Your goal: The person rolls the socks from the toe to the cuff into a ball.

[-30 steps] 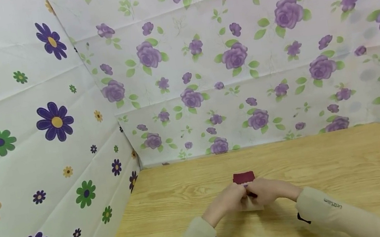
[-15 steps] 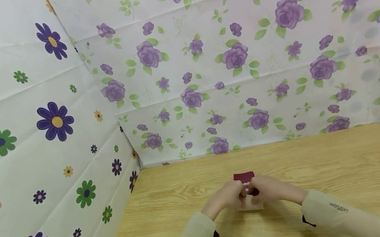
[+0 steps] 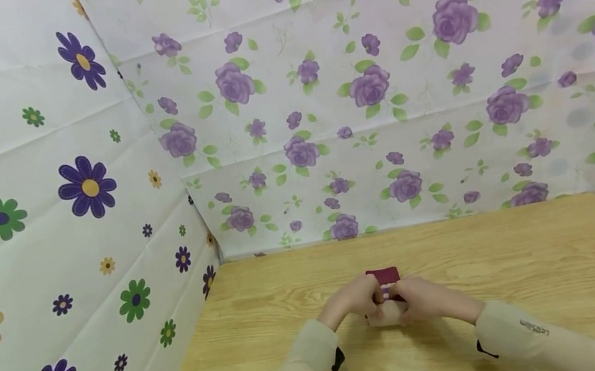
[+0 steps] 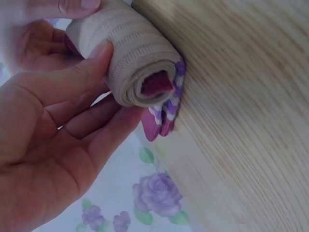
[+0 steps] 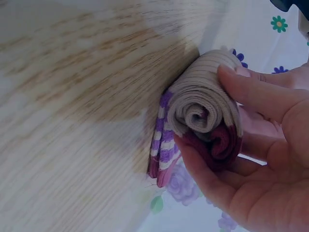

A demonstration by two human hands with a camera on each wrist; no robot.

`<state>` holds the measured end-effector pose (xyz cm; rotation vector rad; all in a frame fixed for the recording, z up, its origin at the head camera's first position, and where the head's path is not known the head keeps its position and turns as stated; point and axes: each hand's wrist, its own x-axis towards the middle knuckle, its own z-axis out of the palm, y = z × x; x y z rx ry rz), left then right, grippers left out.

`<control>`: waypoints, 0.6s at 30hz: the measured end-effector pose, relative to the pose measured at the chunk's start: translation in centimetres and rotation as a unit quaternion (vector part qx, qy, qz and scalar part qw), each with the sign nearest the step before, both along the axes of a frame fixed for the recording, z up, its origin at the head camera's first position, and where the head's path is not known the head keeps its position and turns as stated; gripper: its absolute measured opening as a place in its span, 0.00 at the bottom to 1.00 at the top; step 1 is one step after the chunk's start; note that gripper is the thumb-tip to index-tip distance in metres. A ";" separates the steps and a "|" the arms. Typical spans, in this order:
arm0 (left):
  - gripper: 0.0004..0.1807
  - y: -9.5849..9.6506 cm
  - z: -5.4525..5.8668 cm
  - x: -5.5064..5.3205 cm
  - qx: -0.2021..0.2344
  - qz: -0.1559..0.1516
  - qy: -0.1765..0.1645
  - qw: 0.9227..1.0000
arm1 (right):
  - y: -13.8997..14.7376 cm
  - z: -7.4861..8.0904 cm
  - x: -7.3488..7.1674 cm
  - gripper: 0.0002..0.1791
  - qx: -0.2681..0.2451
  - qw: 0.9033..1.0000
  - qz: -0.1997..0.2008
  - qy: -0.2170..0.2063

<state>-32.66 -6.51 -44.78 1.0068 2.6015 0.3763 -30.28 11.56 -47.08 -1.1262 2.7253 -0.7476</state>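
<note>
A pair of beige ribbed socks (image 3: pixel 386 315) lies on the table, rolled into a thick cylinder from the near end. Beyond the roll, a purple-and-white checked band and a burgundy end (image 3: pixel 383 276) remain flat. My left hand (image 3: pixel 353 299) pinches the roll's left end, thumb on the beige knit and fingers beneath. At the right end, my right hand (image 3: pixel 424 299) grips it likewise. The right wrist view shows the spiral of the sock roll (image 5: pixel 200 101) with burgundy knit folded in its lower side. Burgundy fabric also pokes from the core of the roll (image 4: pixel 140 53) in the left wrist view.
The wooden table (image 3: pixel 288 287) meets a white back sheet (image 3: pixel 266 120) printed with purple roses. On the left hangs a sheet with daisies (image 3: pixel 88 188). Black straps (image 3: pixel 337 359) show under the beige sleeves (image 3: pixel 513 323).
The beige part has gone from flatter to a rounded roll, its near edge slightly farther away. Both hands have drawn apart a little, exposing more of the checked band.
</note>
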 end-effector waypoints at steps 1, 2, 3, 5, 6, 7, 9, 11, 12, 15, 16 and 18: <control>0.09 -0.1 0.1 -0.1 0.000 0.002 0.000 1.000 | 0.0 -0.1 -0.1 0.16 0.002 1.000 0.004 0.001; 0.07 -0.1 0.1 -0.2 -0.001 0.004 -0.002 1.000 | 0.1 -0.1 -0.2 0.16 0.003 1.000 0.008 0.001; 0.05 -0.2 0.1 -0.2 0.000 0.006 -0.004 1.000 | 0.1 -0.2 -0.2 0.16 0.004 1.000 0.011 -0.001; 0.02 -0.4 0.1 -0.4 0.001 0.012 -0.011 1.000 | 0.1 -0.2 -0.3 0.13 0.005 1.000 0.014 -0.009; 0.02 -0.4 0.1 -0.5 0.003 0.015 -0.016 1.000 | 0.1 -0.2 -0.3 0.12 0.005 1.000 0.016 -0.012; 0.02 -0.5 0.1 -0.6 0.004 0.019 -0.019 1.000 | 0.1 -0.2 -0.3 0.11 0.006 1.000 0.018 -0.014; 0.04 -0.7 0.1 -0.7 0.009 0.025 -0.027 0.999 | 0.1 -0.1 -0.4 0.09 0.007 1.000 0.017 -0.021; 0.06 -0.8 0.2 -0.8 0.016 0.033 -0.034 0.999 | 0.2 -0.1 -0.5 0.09 0.009 1.000 0.014 -0.026; 0.06 -0.8 0.2 -0.9 0.019 0.036 -0.038 0.998 | 0.2 -0.1 -0.5 0.11 0.009 0.999 0.010 -0.031; 0.07 -0.8 0.1 -1.1 0.028 0.040 -0.047 0.998 | 0.1 -0.3 -0.5 0.13 0.015 1.000 0.001 -0.020; 0.07 -0.8 0.1 -1.1 0.029 0.042 -0.049 0.997 | 0.0 -0.4 -0.4 0.14 0.018 1.000 -0.005 -0.012; 0.08 -0.8 -0.1 -1.3 0.031 0.046 -0.055 0.997 | -0.1 -0.5 -0.2 0.16 0.025 0.999 -0.013 0.016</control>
